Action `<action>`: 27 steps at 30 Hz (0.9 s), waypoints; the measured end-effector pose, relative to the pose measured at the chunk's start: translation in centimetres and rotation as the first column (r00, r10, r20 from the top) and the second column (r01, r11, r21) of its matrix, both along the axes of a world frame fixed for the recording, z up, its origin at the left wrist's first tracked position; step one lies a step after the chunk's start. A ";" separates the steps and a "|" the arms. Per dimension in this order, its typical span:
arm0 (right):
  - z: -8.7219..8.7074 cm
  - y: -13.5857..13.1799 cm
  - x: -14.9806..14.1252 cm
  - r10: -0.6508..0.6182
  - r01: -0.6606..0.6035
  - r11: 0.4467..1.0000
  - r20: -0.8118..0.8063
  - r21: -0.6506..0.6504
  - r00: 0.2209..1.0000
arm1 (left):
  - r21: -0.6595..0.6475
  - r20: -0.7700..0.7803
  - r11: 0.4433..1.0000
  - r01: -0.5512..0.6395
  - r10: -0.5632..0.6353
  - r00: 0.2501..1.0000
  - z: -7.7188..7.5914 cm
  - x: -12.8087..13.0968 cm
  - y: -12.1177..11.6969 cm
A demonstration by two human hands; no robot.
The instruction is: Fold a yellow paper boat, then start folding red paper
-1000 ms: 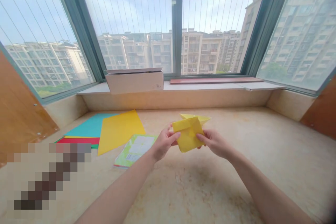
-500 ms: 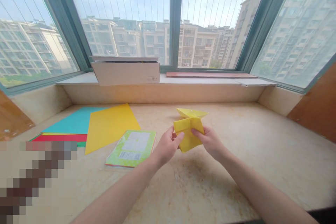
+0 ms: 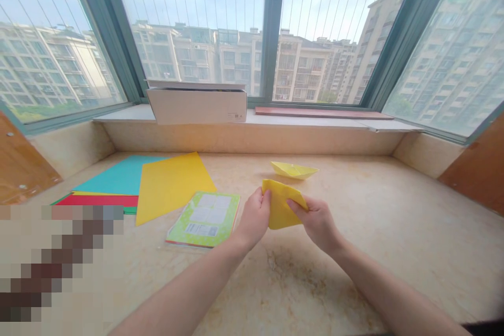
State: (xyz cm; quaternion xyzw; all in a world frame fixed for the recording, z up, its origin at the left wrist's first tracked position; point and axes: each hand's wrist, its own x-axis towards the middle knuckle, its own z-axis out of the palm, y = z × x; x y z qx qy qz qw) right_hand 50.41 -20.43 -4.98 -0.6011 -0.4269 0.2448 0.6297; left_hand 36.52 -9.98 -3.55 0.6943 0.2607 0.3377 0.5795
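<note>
A folded piece of yellow paper [image 3: 282,207] is held up above the stone surface between both my hands. My left hand [image 3: 256,215] pinches its left edge, thumb on the near face. On the right edge, my right hand [image 3: 318,216] grips it with the thumb in front and the fingers behind, largely hidden. Just beyond the held paper, a folded yellow paper boat [image 3: 294,170] rests on the surface, apart from my hands.
Left of my hands lies a green packet [image 3: 205,218] in clear wrap. Past it are a yellow sheet [image 3: 169,186] and a blue sheet [image 3: 114,176] over red and green ones. A white box [image 3: 199,105] and a reddish board [image 3: 323,113] sit on the window ledge.
The folded yellow paper has been turned and tilted in my hands, its upper edge now sloping down to the right. The whole scene has shifted slightly rightward with the head.
</note>
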 end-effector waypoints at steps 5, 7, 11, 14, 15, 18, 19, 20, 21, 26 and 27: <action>0.3 0.1 -0.4 -0.061 0.062 0.998 -0.009 0.031 0.998 | 0.080 -0.012 0.996 -0.043 0.044 0.999 0.7 -0.2 -0.4; 0.7 0.2 -0.3 -0.033 0.035 0.999 -0.052 0.024 0.998 | 0.103 -0.001 0.994 -0.034 0.035 0.999 1.1 -0.4 -0.7; 1.4 0.2 -0.1 0.050 -0.050 0.999 -0.104 -0.004 0.993 | 0.040 0.080 0.997 0.063 -0.066 0.995 1.5 -0.5 -1.0; 1.2 0.1 -0.3 0.063 -0.064 0.998 -0.087 -0.006 0.994 | 0.038 0.088 0.999 0.010 -0.013 0.996 1.4 -0.4 -1.1; 1.0 0.1 -0.4 0.055 -0.055 0.998 -0.071 -0.002 0.996 | 0.056 0.076 0.998 -0.025 0.021 0.997 1.4 -0.4 -1.1; 0.4 0.2 -0.7 -0.005 0.005 1.000 0.009 0.006 1.000 | 0.089 0.056 0.994 -0.066 0.061 0.997 1.5 -0.3 -1.1; 0.2 0.1 -0.7 -0.029 0.029 1.000 0.045 0.009 0.999 | 0.089 0.056 0.994 -0.066 0.061 0.997 1.6 -0.3 -1.1; 0.0 0.1 -0.7 -0.050 0.049 0.999 0.086 0.014 0.995 | 0.078 0.060 0.995 -0.064 0.059 0.996 1.7 -0.3 -1.1; 0.0 0.1 -0.6 -0.064 0.062 0.998 0.130 0.022 0.989 | 0.057 0.071 0.997 -0.057 0.053 0.996 1.8 -0.3 -1.1; 0.6 -0.4 0.0 -0.007 -0.019 0.997 0.347 0.071 0.938 | -0.220 0.153 0.970 0.106 -0.073 0.986 2.2 -0.4 -0.6; 0.8 -0.6 0.2 0.015 -0.048 0.996 0.383 0.077 0.924 | -0.267 0.154 0.954 0.133 -0.094 0.983 2.2 -0.5 -0.5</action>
